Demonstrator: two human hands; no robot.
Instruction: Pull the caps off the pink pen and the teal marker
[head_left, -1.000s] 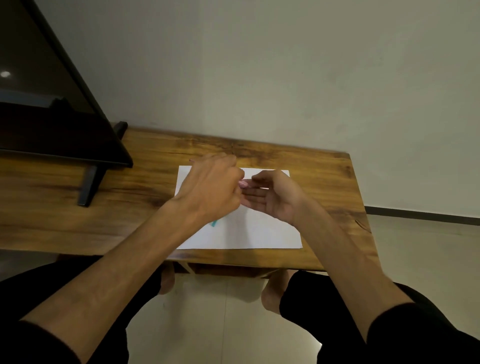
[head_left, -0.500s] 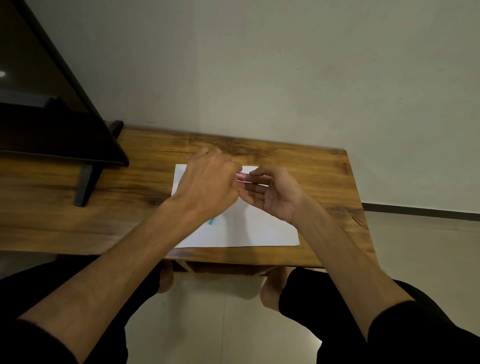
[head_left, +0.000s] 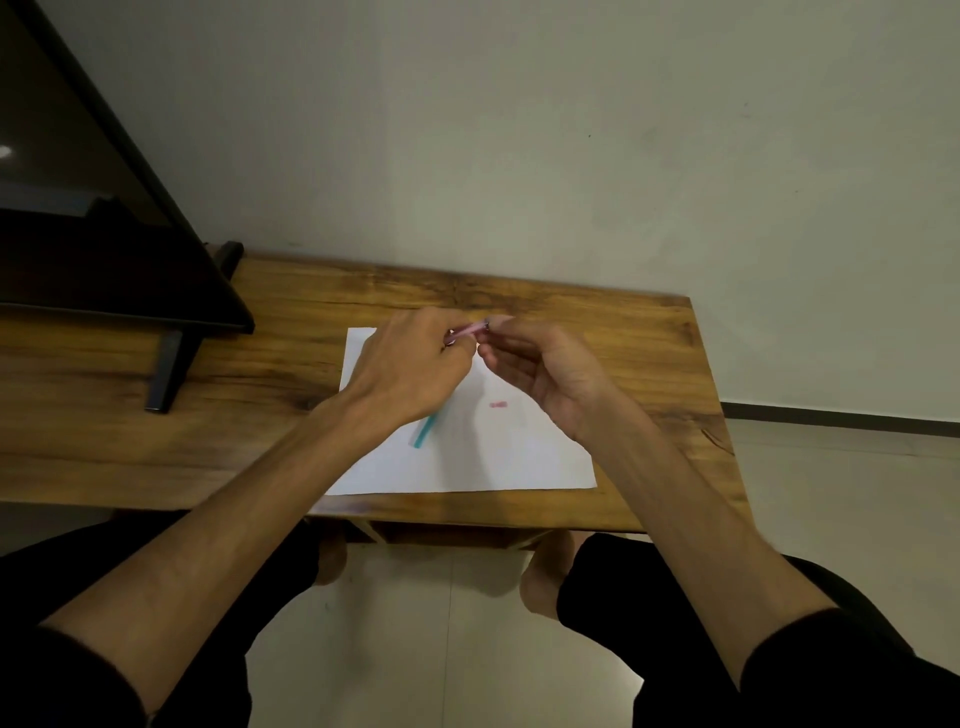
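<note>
While both hands meet above the far part of the paper (head_left: 467, 457), I see them sharing one small pink piece (head_left: 471, 329). My left hand (head_left: 410, 371) has its fingers curled round the piece's near end, knuckles turned toward me. My right hand (head_left: 545, 371) pinches the far end between thumb and fingertips, palm turned partly toward the left hand, the other fingers loosely bent. The pink piece runs between the two hands, slanting up toward the right hand, and is held clear of the paper. Something small and dark sits at each end of it, too blurred for me to make out.

Below the left hand, a teal stick (head_left: 425, 430) lies on the paper, its upper end hidden under the wrist. Below the right hand, a short pink bit (head_left: 498, 404) lies on the paper, apart from the stick. The white paper lies flat on the wooden bench (head_left: 649, 364), its near edge close to the bench's near edge.

Well off to the left of the left hand, a dark screen (head_left: 93, 249) stands on the bench on a black foot (head_left: 169, 369). Beyond the hands rises a pale wall (head_left: 519, 130). Nearer me, under the forearms, are knees in black cloth and a light tiled floor (head_left: 426, 649).
</note>
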